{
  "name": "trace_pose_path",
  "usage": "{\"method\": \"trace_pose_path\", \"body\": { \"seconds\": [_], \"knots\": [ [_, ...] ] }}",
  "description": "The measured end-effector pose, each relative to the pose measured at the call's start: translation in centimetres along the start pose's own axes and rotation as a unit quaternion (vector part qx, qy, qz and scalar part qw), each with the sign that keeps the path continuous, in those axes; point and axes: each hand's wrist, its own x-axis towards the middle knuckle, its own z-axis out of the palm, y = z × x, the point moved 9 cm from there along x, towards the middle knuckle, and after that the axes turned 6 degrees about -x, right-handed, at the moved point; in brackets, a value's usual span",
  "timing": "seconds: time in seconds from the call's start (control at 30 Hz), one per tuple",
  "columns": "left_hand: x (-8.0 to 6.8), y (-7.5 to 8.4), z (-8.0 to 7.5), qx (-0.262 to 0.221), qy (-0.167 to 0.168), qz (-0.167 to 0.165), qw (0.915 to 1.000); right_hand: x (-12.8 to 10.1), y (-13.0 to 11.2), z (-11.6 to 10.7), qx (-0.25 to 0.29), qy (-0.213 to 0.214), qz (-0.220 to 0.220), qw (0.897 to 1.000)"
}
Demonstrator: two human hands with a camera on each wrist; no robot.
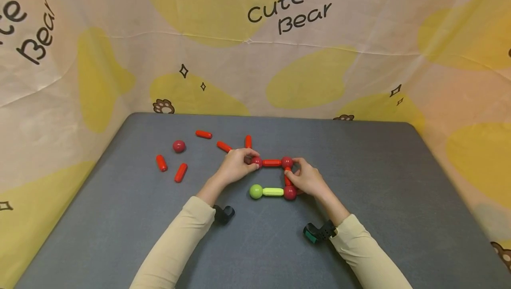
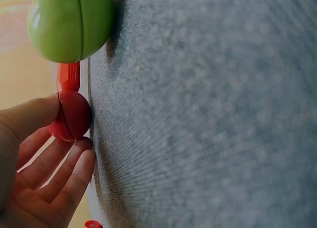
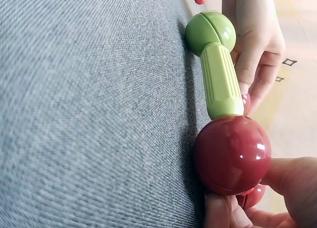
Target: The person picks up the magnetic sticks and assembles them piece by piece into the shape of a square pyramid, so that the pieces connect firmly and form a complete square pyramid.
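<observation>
- Pinches red ball (image 1: 258, 161) with left hand (image 1: 236, 164), beyond the green ball (image 1: 256, 192).
- Grips red rod (image 1: 288, 182) with right hand (image 1: 309, 179), right of the green ball.
- Has ribbed lime-green rod (image 1: 273, 192) joined at the green ball's right.

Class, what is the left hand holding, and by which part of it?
The left hand pinches the red ball, at a red rod's end, by opposite sides, between thumb and fingers.
</observation>
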Motion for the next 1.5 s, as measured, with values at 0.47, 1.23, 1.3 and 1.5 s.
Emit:
{"method": "trace_pose_path", "body": {
  "seconds": [0.47,1.23,1.3,1.5],
  "knots": [
    [-0.3,-0.5,-1.9,-0.012,0.023,-0.004,0.9997,0.0,0.1,0.1,0.002,-0.002,-0.001,1.000],
    [4.1,-1.5,-3.8,0.092,0.100,-0.102,0.9855,0.0,0.2,0.0,-0.004,0.005,-0.003,1.000],
    [4.3,-1.6,-3.5,0.102,0.093,-0.106,0.9847,0.0,0.2,0.1,-0.004,0.005,0.000,1.000],
    [4.9,-1.8,-3.1,0.130,0.083,-0.113,0.9814,0.2,0.3,0.1,-0.007,0.008,-0.003,1.000]
  ]
}}
